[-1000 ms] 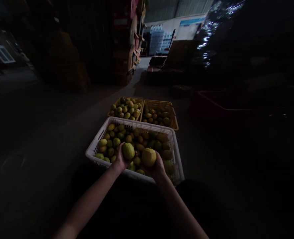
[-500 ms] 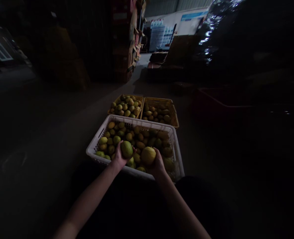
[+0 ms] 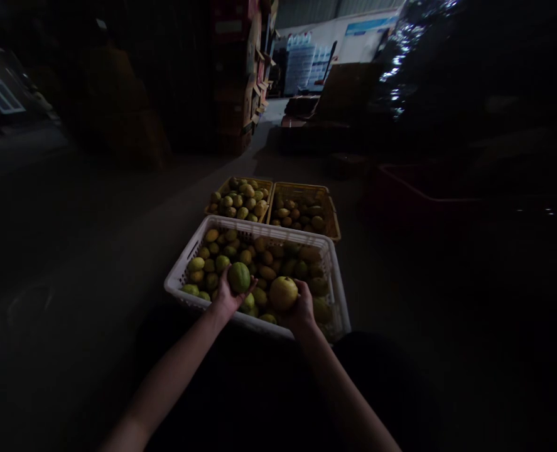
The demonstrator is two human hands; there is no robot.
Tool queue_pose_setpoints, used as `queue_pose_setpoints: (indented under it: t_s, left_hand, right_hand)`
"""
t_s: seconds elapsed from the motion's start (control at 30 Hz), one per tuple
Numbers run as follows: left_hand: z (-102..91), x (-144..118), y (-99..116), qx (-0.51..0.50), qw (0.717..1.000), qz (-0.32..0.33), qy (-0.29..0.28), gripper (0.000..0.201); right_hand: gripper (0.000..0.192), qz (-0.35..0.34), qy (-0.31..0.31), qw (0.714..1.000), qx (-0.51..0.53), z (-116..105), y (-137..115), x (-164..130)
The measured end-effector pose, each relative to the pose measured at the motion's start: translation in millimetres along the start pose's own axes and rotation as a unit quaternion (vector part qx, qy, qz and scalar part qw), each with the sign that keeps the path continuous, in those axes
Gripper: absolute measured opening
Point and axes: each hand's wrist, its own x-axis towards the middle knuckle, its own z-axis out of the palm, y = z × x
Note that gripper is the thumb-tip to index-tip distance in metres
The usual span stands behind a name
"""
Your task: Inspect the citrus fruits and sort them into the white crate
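Item: two fruits held over a white crate (image 3: 184,267), recorded under very dim light. A green fruit (image 3: 238,277) is cupped in the left hand (image 3: 227,297), the fingers curled around its underside and clamped on it; a yellower fruit (image 3: 283,292) is gripped likewise in the right hand (image 3: 299,311), fingers wrapped about its near side. Both are held just above the heap of green and yellow fruit (image 3: 259,260) by which the white crate is filled, at its near edge. Two yellow crates are set side by side just behind it: the left yellow crate (image 3: 222,188) is piled high, the right yellow crate (image 3: 331,220) is less full. Everything rests on a dark floor (image 3: 94,263); stacked cartons (image 3: 233,75) and a lit wall (image 3: 335,47) are seen well beyond. Step judged to be in hand: a comparison or grading of the two picked fruits, neither yet set down. The next move is judged to call for each fruit to be carried clear of the heap and lowered gently, the grip loosened only once the fruit is supported, since bruising or a roll-off is to be avoided. Ripeness is hard to judge in such light.
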Motion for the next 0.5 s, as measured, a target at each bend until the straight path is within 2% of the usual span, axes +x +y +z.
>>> queue_pose_setpoints:
  t_s: [0.17,0.3,0.37,0.5]
  left_hand:
    - [-1.3,-0.5,-2.6,0.006,0.998,-0.022,-0.058,0.025]
    - [3.8,-4.4,-1.9,0.037,0.999,0.005,-0.014,0.024]
    - [5.5,-5.1,-0.9,0.032,0.999,-0.003,-0.004,0.024]
    - [4.4,-2.2,0.9,0.030,0.995,-0.046,-0.081,0.039]
  right_hand:
    - [0.016,-0.014,-0.010,1.000,0.016,6.0,1.1,-3.9]
    - [0.019,-0.005,0.010,1.000,-0.002,4.7,4.1,1.5]
    - [0.023,0.003,0.009,1.000,-0.010,4.4,5.1,2.7]
    - [0.026,-0.005,0.007,1.000,0.007,6.0,4.1,0.4]
